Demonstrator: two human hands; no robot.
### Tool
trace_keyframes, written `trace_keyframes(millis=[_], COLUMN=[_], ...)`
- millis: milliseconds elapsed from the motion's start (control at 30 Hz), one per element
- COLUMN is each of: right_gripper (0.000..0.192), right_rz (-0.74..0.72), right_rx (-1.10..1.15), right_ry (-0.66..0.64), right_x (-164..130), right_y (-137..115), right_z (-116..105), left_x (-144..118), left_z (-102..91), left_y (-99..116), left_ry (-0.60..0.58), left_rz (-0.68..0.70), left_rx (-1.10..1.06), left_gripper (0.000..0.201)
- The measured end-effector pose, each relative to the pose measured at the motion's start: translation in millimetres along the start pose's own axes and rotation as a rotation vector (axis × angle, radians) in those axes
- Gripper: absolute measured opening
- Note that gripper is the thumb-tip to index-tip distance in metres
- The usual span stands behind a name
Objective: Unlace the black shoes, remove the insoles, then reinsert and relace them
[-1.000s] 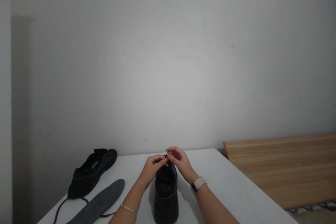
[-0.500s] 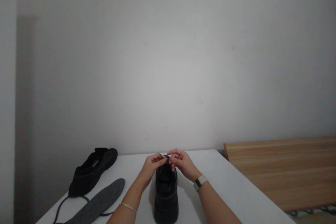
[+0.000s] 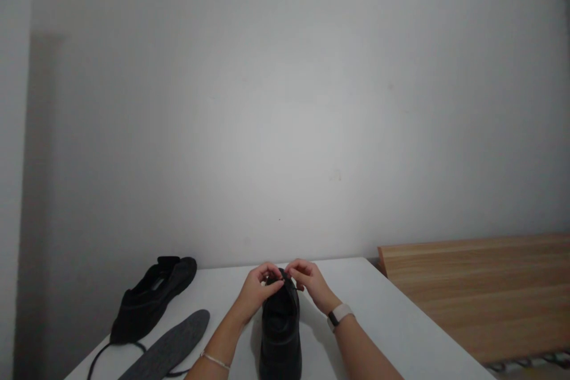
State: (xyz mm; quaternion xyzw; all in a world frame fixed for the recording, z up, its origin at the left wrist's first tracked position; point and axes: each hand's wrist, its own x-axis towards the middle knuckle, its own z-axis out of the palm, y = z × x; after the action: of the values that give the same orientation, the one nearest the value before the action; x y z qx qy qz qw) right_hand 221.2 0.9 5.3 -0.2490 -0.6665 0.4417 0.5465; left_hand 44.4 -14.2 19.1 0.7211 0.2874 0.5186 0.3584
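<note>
A black shoe (image 3: 280, 344) stands on the white table with its heel towards me and its toe pointing at the wall. Over its lacing area, my left hand (image 3: 259, 288) has thumb and forefinger pinched together. My right hand (image 3: 310, 280) pinches just across from it, at the right side of the opening. Between and under the fingers shows a bit of thin dark shoelace (image 3: 298, 290); most of it is hidden by the fingers or lost against the black shoe.
Another black shoe (image 3: 149, 303) lies at the table's left edge. A grey insole (image 3: 171, 347) rests nearer, with a dark cord (image 3: 98, 356) beside and under it. The white table (image 3: 383, 326) meets the wall; a wooden board (image 3: 481, 291) stands to the right.
Both hands have come slightly lower in the picture, along with the whole scene. The thin dark end that stuck up by my left fingers no longer shows there.
</note>
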Motion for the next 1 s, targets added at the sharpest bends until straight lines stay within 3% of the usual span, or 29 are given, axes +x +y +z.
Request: trace_keyframes(millis=[300,567,867,1000], right_gripper=[0.026,0.025,0.031,0.031], right_rz=[-0.078,-0.050,0.007,0.011], right_rx=[-0.219,-0.104,-0.013,0.017], right_ry=[0.034,-0.040,0.055,0.010], right_x=[0.4,-3.3,-3.3,-2.5], right_y=[9.3,2.6,-0.8,2.9], right_z=[5.2,6.3,12.3,11.6], left_x=[0.6,-2.3,-3.8,-3.7], left_z=[2.0,9.1,8.7,7.8], left_y=[2.1,6.7,5.8,4.1], left_ry=[0.123,0.165,0.180,0.169], left_rz=[0.179,0.228,0.234,0.240], left_rx=[0.320,0.410,0.381,0.381], left_gripper=[0.008,0.011,0.007,0.008])
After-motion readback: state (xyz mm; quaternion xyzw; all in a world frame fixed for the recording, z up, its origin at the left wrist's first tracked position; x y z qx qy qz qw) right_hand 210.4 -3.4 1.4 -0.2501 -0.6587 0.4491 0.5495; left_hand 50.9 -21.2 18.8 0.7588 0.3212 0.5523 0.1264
